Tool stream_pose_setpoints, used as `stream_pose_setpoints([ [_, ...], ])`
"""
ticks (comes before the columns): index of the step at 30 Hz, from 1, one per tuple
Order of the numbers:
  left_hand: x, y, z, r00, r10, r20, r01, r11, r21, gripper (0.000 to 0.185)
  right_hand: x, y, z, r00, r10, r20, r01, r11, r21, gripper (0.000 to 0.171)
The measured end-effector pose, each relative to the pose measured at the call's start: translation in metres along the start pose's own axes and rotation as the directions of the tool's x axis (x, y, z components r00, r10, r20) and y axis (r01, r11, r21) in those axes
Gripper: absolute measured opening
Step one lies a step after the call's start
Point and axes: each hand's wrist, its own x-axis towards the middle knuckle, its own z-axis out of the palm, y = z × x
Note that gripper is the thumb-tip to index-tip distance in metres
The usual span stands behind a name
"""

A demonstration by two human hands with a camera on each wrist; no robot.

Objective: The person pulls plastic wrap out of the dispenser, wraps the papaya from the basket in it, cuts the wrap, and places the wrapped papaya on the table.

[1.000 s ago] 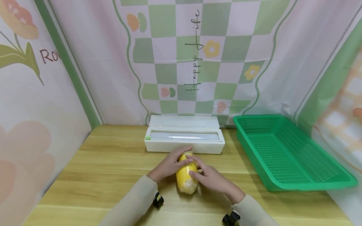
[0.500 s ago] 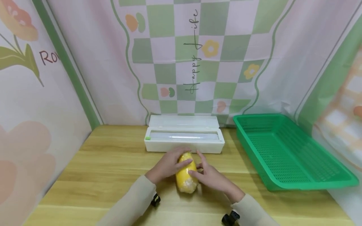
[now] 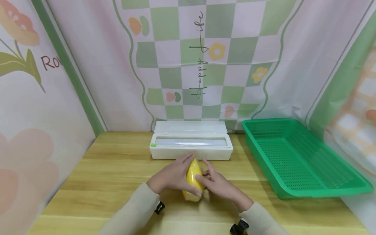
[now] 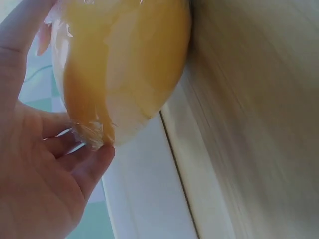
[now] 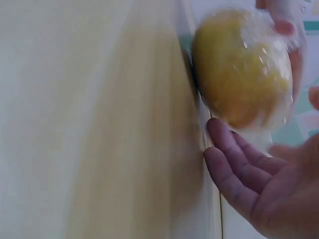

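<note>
A yellow, elongated, fruit-like item [image 3: 194, 174] wrapped in clear cling film lies on the wooden table, in the middle of the head view. My left hand [image 3: 174, 174] holds it from the left, thumb across its near part and fingers toward the far end. In the left wrist view, fingertips touch the gathered film [image 4: 94, 134] at one end. On the other side is my right hand [image 3: 220, 184], fingers spread and loosely bent, its thumb at the wrap. The right wrist view shows the right fingers [image 5: 239, 174] close beside the wrapped item [image 5: 239, 69]; contact there is unclear.
Behind the hands stands a white cling film dispenser [image 3: 191, 153], its lid [image 3: 191, 127] raised and a film roll [image 3: 191, 142] inside. A green plastic basket [image 3: 264, 163] sits at the right. Patterned cloth [image 3: 170, 52] hangs along the back and sides.
My left thumb has moved down toward the near end, and the wrapped item has turned slightly. The right index finger has come off the item's top.
</note>
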Motion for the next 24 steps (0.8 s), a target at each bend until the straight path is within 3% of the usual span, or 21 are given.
stream_pose_setpoints([
  [4, -0.002, -0.007, 0.000, 1.000, 0.017, -0.021, -0.018, 0.999, -0.043, 0.130, 0.002, 0.006, -0.007, 0.998, 0.046, 0.047, -0.049, 0.996, 0.068, 0.061],
  [7, -0.003, -0.011, 0.000, 0.999, 0.030, -0.029, -0.032, 0.998, -0.055, 0.127, 0.005, 0.011, -0.011, 0.994, 0.080, 0.078, -0.085, 0.994, 0.062, 0.052],
  [13, -0.004, -0.016, 0.004, 0.997, 0.045, -0.058, -0.052, 0.992, -0.116, 0.124, 0.014, 0.013, -0.013, 0.984, 0.033, 0.176, -0.036, 0.999, 0.018, 0.036],
  [17, -0.004, -0.018, 0.007, 0.994, 0.061, -0.093, -0.075, 0.985, -0.154, 0.124, 0.016, 0.013, -0.011, 0.974, 0.009, 0.224, -0.019, 0.999, 0.044, 0.026],
  [24, -0.007, -0.020, 0.006, 0.986, 0.027, -0.162, -0.073, 0.956, -0.284, 0.122, 0.014, 0.019, -0.005, 0.987, 0.028, 0.157, -0.069, 0.963, 0.262, 0.042],
])
